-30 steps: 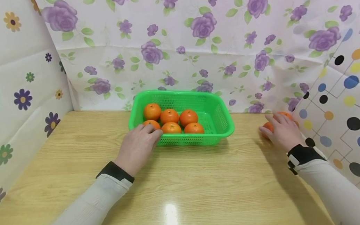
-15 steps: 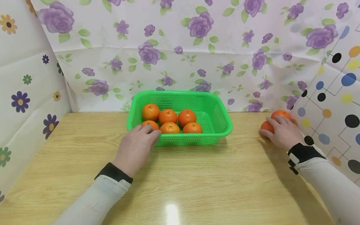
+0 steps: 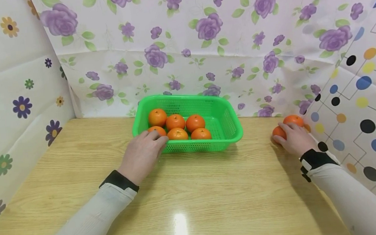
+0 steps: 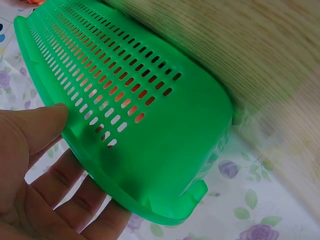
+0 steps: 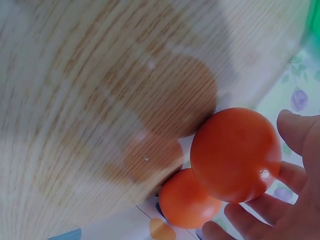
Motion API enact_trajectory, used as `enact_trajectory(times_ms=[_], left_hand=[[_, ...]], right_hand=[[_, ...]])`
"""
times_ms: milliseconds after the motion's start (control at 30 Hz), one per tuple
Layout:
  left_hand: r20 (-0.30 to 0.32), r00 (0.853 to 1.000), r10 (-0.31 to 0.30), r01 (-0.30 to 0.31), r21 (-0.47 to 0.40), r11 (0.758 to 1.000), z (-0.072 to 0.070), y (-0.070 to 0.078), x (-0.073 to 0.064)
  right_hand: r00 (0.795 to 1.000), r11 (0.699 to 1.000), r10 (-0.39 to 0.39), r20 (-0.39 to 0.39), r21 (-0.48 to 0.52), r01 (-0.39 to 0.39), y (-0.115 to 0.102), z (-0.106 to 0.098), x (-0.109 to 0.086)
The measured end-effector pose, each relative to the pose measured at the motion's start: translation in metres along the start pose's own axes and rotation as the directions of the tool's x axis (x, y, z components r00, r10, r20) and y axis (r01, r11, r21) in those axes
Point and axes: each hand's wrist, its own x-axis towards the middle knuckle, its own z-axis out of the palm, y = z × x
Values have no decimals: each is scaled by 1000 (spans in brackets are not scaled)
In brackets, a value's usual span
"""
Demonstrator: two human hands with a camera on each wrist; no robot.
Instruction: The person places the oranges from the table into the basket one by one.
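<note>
My left hand (image 3: 143, 153) grips the near left rim of a green perforated plastic basket (image 3: 222, 144). In the left wrist view the thumb (image 4: 47, 122) lies outside the wall and the fingers hook over the rim. Several oranges (image 3: 195, 123) sit in the basket, toward its left and middle. At the far right of the table, my right hand (image 3: 296, 141) curls round an orange (image 5: 235, 155), thumb at one side and fingers at the other. A second orange (image 3: 293, 120) sits just behind it, close to the patterned wall.
The wooden table (image 3: 213, 192) runs up to a purple-flowered back sheet (image 3: 185, 72). A flower-print sheet (image 3: 19, 144) stands at the left and a dotted sheet (image 3: 348, 120) at the right, near my right hand. The basket's right end holds no oranges.
The right hand's fingers have drawn back slightly, so more of the rear orange shows. The head view has shifted a little. The left hand keeps its place on the basket.
</note>
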Motion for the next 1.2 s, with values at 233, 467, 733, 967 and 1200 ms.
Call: enact_trajectory(times_ms=[233,467,733,967,1200], left_hand=[[9,1000,-7,7,6,1000,0,0,-1],[8,1000,-10,10,4,1000,1,0,-1],[4,1000,-4,4,7,1000,1,0,-1],[8,1000,-7,7,0,1000,2,0,0],[18,1000,-8,8,5,1000,0,0,0]], right_hand=[[1000,1000,9,-10,10,-8,1,2,2],[1000,1000,0,-21,20,1,-1,3,2],[999,999,29,-26,18,-29,-4,7,3],[998,1000,10,-56,17,-9,-9,7,2],[997,1000,5,-76,14,-4,-9,11,4]])
